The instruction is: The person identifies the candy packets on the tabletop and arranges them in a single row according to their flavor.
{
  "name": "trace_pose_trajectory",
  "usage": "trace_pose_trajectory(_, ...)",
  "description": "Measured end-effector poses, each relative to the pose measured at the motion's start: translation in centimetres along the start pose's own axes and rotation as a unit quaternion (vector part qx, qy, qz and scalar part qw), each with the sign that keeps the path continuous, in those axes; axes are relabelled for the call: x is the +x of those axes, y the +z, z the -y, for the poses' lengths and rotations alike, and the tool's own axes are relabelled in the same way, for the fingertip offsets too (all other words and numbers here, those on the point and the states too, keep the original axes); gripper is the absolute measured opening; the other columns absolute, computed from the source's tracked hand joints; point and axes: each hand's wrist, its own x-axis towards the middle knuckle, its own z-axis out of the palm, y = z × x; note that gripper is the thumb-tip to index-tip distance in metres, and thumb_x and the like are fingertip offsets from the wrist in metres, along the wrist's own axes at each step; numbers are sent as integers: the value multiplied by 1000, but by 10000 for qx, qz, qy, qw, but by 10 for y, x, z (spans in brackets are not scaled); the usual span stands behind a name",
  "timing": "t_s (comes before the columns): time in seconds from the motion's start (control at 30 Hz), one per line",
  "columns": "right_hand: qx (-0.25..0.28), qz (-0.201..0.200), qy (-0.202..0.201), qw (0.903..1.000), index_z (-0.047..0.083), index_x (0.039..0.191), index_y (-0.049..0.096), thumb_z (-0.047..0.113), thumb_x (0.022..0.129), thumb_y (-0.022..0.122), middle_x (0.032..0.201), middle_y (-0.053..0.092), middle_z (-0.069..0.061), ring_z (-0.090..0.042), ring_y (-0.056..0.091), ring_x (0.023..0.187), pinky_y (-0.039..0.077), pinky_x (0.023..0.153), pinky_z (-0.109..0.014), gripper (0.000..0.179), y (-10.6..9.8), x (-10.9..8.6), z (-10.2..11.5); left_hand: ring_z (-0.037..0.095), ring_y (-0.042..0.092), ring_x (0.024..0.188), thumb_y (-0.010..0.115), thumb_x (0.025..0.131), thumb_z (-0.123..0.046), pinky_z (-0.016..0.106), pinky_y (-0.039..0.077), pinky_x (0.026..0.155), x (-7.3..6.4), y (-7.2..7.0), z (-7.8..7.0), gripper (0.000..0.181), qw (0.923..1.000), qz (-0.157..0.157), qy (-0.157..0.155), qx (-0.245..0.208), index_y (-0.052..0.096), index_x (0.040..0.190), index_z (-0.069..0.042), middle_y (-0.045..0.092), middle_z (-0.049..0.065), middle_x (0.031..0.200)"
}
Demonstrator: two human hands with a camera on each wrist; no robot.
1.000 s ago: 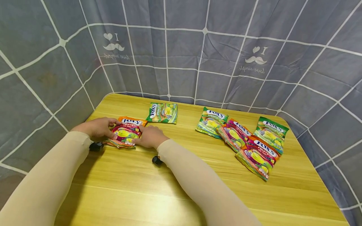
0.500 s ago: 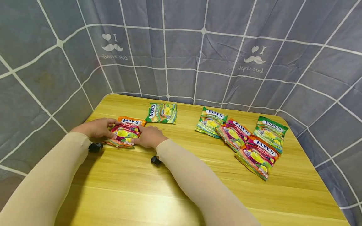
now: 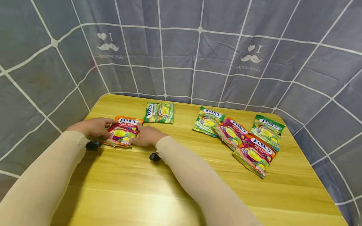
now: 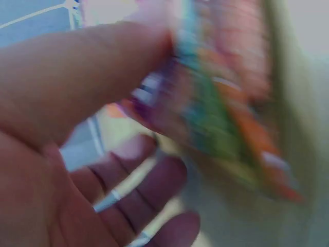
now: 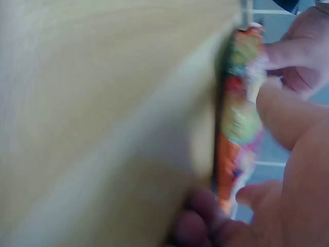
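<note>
In the head view an orange and red Fox's Fruits candy bag (image 3: 120,131) lies on the left part of the wooden table, its printed front facing up. My left hand (image 3: 97,127) holds its left side, the thumb and index finger resting over the edge. My right hand (image 3: 147,135) grips the right side in the same way. The left wrist view, blurred, has the left thumb (image 4: 92,72) against the wrapper and other fingers spread below. In the right wrist view the bag (image 5: 239,118) appears edge-on, with the right thumb (image 5: 280,110) touching it.
Just behind lies a green Fox's Springtea bag (image 3: 159,113). To the right are two more green bags (image 3: 208,121) (image 3: 267,131) and two orange and red bags (image 3: 230,133) (image 3: 255,153), partly overlapping. A grey gridded curtain (image 3: 181,47) surrounds the table (image 3: 175,191).
The whole head view has shifted slightly, with everything a little further left. Both hands stay on the same candy bag, which keeps its place on the table.
</note>
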Motion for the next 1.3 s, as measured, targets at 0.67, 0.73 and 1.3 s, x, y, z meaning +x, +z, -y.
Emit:
trace_pose_trajectory(0.67,259,-1339,487,9895,11,166,33,52,106,59,169,39,-12,-34,26,161,25,131,-50,77,-70,-103,-153,45,42,149,64,103,-49,62,35,122,67,17,-162,82,9808,-1572,1148,107,32,166,-8,46,24,160)
trace_pose_trajectory(0.73,210,-1445,665,9870,11,166,33,51,105,59,170,37,-14,-36,23,162,21,132,-52,78,-73,-116,-175,43,41,151,65,103,-48,60,34,124,77,23,-180,82,9790,-1558,1304,136,31,166,-9,46,23,161)
trace_pose_trajectory(1.3,-96,-1443,1909,9709,5,169,19,49,107,58,167,32,-29,-51,24,156,27,125,-66,86,-65,-196,-283,35,27,161,59,105,-52,52,26,130,142,79,-301,79,9769,-850,1941,272,28,169,-17,32,14,172)
